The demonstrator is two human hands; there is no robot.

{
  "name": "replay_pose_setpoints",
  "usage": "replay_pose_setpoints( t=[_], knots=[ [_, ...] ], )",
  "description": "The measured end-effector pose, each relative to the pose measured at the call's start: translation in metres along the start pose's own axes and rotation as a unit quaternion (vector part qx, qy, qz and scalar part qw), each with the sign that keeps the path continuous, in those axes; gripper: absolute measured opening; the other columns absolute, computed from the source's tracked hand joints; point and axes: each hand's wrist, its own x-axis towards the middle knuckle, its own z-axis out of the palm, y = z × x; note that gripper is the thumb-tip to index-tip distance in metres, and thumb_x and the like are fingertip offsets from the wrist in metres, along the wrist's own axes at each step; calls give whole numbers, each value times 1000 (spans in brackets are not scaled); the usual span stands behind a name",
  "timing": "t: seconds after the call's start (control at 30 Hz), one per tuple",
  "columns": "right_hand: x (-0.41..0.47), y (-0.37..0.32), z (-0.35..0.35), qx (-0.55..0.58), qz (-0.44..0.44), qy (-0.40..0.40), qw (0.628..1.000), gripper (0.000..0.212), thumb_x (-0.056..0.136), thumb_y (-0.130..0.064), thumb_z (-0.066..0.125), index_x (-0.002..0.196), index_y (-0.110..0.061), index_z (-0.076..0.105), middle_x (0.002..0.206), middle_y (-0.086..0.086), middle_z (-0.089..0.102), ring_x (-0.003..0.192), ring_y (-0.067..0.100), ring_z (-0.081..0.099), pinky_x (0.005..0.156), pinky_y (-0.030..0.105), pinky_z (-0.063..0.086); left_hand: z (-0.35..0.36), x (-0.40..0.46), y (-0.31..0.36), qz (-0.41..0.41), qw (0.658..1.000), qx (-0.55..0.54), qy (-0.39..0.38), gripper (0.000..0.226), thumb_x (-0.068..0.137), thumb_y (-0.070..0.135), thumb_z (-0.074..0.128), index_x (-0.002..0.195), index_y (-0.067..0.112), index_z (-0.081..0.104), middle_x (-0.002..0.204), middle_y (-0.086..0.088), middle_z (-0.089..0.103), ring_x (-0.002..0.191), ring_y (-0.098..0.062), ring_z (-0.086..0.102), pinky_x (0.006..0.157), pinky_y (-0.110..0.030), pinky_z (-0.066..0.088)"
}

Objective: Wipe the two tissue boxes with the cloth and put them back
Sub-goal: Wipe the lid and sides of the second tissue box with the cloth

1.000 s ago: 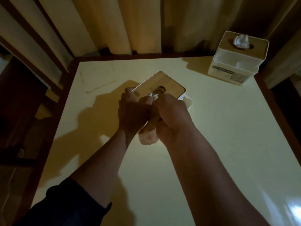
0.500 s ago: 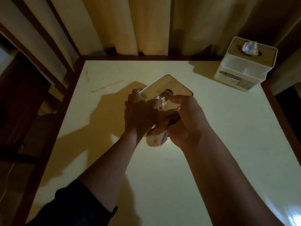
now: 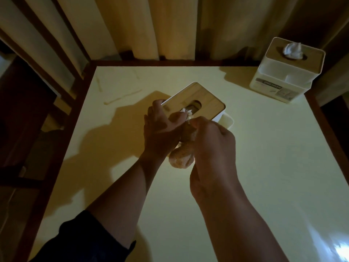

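Note:
A white tissue box with a wooden lid (image 3: 203, 100) is held above the middle of the table. My left hand (image 3: 160, 127) grips its near left corner, thumb on the lid by the slot. My right hand (image 3: 213, 144) is closed on a bunched pale orange cloth (image 3: 184, 155), pressing it against the box's near side; the cloth's lower end hangs between my wrists. A second white tissue box with a wooden lid (image 3: 283, 72) stands at the table's far right corner, a tissue sticking out of its slot.
The pale table (image 3: 264, 148) has a dark wooden rim. Curtains (image 3: 170, 25) hang just behind its far edge. A dark piece of furniture (image 3: 22, 114) stands off the left side.
The held box has turned so its lid faces up more. My right hand has slid along the near side with the cloth. The camera has shifted slightly.

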Motion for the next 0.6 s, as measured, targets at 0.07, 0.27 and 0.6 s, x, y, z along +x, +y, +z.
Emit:
replay_pose_setpoints(
  t=[0.07, 0.27, 0.6],
  knots=[
    [-4, 3, 0, -5, 12, -10, 1000, 22, 94, -27, 66, 102, -8, 74, 111, 16, 74, 91, 22, 72, 63, 32, 54, -2, 0, 1, 1, 1000, 5, -3, 62, 89, 53, 68, 138, 19, 48, 128, -1, 57, 119, -23, 54, 92, -29, 35],
    [12, -1, 10, -49, 93, -54, 993, 48, 82, -38, 67, 124, -15, 68, 120, 10, 75, 102, 23, 72, 86, 43, 58, -4, -2, 3, 0, 1000, 0, -8, 65, 83, 54, 66, 134, 18, 49, 123, -2, 59, 115, -25, 56, 95, -35, 43],
    [43, -39, 4, 37, 212, -65, 974, 47, 101, -39, 58, 137, -10, 67, 109, 15, 73, 89, 32, 67, 68, 38, 47, -9, 4, 3, -8, 998, 51, -22, 31, 104, 26, 52, 132, 12, 51, 124, -10, 59, 121, -30, 55, 110, -48, 38]
  ],
)
